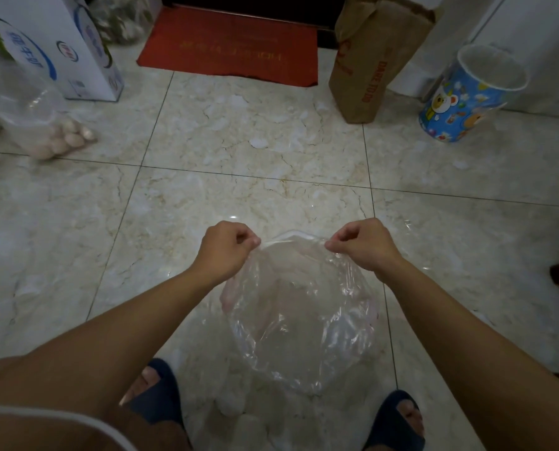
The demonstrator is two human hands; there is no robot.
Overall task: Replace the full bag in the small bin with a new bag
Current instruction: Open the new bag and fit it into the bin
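A clear plastic bag point(299, 320) hangs open in front of me above the tiled floor. My left hand point(227, 247) pinches the left side of its rim, and my right hand point(359, 244) pinches the right side, so the mouth is stretched between them. The small bin point(467, 96), blue with cartoon animals and a white rim, stands at the far right near the wall, well away from both hands. It looks unlined inside. My feet in dark slippers show below the bag.
A brown paper bag point(369, 56) stands left of the bin. A red doormat point(232, 47) lies at the back. At the far left are a white carton point(60, 50) and a clear bag of eggs point(60, 135). Marble floor tiles point(239, 141) lie between.
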